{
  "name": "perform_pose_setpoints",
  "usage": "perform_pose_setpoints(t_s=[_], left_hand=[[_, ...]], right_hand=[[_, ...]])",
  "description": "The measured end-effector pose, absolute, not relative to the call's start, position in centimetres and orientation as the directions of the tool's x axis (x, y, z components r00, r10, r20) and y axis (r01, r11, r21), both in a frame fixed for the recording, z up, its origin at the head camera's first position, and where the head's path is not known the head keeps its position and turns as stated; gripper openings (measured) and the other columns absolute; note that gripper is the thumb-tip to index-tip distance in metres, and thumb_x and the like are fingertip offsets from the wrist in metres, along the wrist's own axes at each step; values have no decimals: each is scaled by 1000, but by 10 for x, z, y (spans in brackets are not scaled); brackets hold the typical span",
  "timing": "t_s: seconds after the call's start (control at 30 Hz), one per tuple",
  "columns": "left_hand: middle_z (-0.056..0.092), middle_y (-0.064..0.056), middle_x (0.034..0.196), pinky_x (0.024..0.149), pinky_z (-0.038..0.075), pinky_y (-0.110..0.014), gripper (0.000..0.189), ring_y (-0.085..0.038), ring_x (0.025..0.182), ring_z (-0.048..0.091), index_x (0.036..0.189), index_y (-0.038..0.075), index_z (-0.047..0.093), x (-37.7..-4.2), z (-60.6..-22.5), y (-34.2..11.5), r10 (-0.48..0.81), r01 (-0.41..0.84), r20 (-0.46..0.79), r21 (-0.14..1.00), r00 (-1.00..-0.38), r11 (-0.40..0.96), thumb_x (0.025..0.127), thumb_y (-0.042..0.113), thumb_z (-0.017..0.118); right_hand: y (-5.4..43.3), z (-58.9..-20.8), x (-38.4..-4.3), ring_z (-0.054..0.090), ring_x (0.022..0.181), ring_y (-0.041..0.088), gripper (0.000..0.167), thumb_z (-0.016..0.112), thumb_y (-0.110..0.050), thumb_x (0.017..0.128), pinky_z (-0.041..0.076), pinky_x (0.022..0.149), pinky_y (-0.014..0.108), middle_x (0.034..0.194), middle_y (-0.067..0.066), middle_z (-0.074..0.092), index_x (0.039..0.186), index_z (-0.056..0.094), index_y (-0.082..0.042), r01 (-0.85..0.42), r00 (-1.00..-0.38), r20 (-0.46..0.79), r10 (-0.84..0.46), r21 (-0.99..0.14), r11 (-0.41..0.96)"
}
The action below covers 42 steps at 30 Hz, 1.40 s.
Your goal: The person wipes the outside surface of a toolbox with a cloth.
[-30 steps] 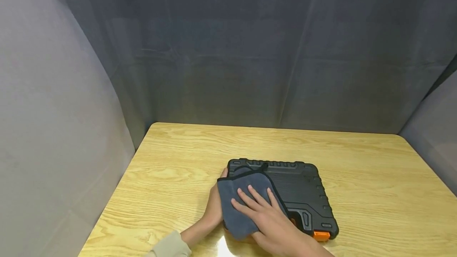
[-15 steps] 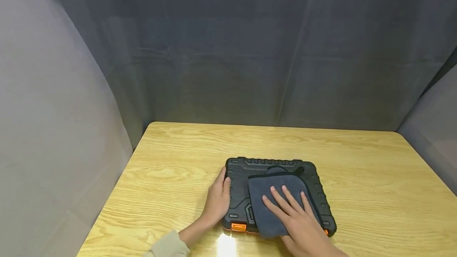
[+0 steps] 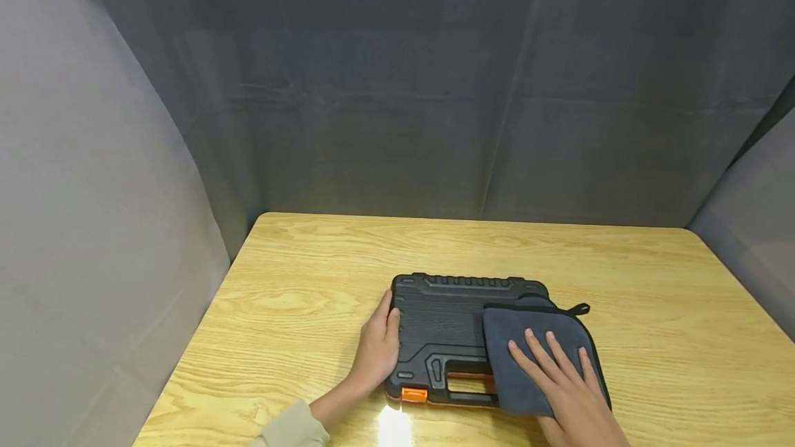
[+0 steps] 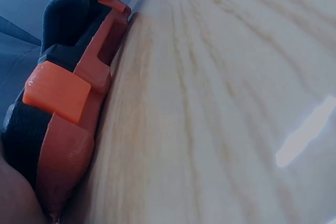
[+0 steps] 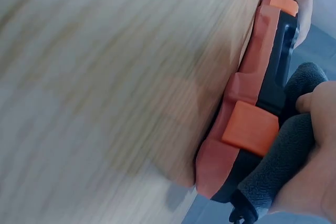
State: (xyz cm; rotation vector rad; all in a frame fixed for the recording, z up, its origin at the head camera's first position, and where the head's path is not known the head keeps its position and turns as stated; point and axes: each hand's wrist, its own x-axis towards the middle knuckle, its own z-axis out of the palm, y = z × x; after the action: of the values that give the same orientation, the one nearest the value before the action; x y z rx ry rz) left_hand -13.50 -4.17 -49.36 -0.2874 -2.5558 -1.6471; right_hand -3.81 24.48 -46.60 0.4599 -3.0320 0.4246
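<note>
A black plastic tool case (image 3: pixel 444 319) lies flat on the wooden table, its orange lower half and latch (image 4: pixel 56 92) showing in the left wrist view. My left hand (image 3: pixel 376 347) grips its left side, thumb over the lid's edge. A folded dark grey cloth (image 3: pixel 515 371) with black trim covers the lid's right part and hangs past the right edge. My right hand (image 3: pixel 574 399) presses on the cloth with straight, spread fingers. In the right wrist view the thumb tip sits at the fold of the cloth (image 5: pixel 283 156), above the other orange latch (image 5: pixel 251 128).
The wood-grain table (image 3: pixel 310 261) extends around the case on all sides. Dark grey curtain (image 3: pixel 397 88) stands behind its far edge, and paler fabric (image 3: pixel 105 226) hangs on the left. Between the case's latches is a handle opening (image 3: pixel 470 383).
My right hand has slid the cloth rightward across the lid, from its left side to past its right edge. The left latch and handle are uncovered. My left hand stays at the left side.
</note>
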Motion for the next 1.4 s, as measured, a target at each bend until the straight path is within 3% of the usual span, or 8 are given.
perform_pose_setpoints(t_s=[0.47,0.63,0.7,0.77,0.87,0.93,1.2,1.4], left_hand=[[32,-25,155,114,27,-49,52,-34,143,29,153,-8,28,-134,-494,-42,101,185,157,901,-982,392,109,17,40],[33,-25,155,113,28,-49,54,-35,143,31,152,-9,29,-134,-494,-42,98,168,141,902,-985,399,108,20,44],[34,-25,154,113,29,-49,54,-36,142,32,152,-9,30,-134,-494,-42,95,171,144,899,-985,402,108,19,44],[35,-25,154,113,30,-49,54,-35,142,33,152,-9,31,-135,-494,-42,95,174,148,897,-984,406,108,20,45],[35,-26,153,112,30,-49,55,-36,141,33,151,-10,30,-135,-494,-44,106,192,162,899,-981,394,108,21,45],[35,-26,153,112,31,-50,55,-37,141,34,151,-11,30,-135,-494,-44,117,210,178,901,-977,380,108,20,45],[37,-24,153,111,33,-49,53,-35,140,36,151,-10,30,-136,-496,-46,142,246,208,904,-968,351,107,15,46],[36,-26,152,111,33,-49,54,-36,140,35,150,-12,31,-137,-497,-47,146,255,215,893,-966,370,107,16,47]], right_hand=[[247,-454,-42,22,142,52,95,70,15,72,-2,108,73,157,17,34,154,41,-22,-259,-964,70,-256,-460,849],[228,-440,-40,23,143,50,89,66,13,77,4,107,75,155,13,39,153,42,-25,-359,-930,157,-331,-566,742],[218,-438,-39,21,146,43,73,65,-3,88,11,104,77,156,10,39,154,42,-27,-461,-883,226,-411,-571,679],[207,-439,-40,17,149,33,55,57,-28,101,5,114,65,156,7,39,154,41,-27,-575,-812,288,-508,-541,614],[192,-442,-44,15,150,21,68,44,-63,99,-4,119,40,158,5,37,155,39,-25,-739,-664,339,-666,-436,514],[182,-445,-46,17,150,22,74,44,-67,96,-12,114,21,157,7,38,155,40,-22,-814,-569,330,-753,-352,461],[146,-457,-51,38,141,27,59,48,-59,99,-13,117,45,153,7,44,143,58,-21,-939,-307,267,-914,72,337],[143,-460,-52,41,139,29,57,49,-59,98,-13,117,44,148,5,50,136,64,-20,-937,-315,282,-906,59,344]])
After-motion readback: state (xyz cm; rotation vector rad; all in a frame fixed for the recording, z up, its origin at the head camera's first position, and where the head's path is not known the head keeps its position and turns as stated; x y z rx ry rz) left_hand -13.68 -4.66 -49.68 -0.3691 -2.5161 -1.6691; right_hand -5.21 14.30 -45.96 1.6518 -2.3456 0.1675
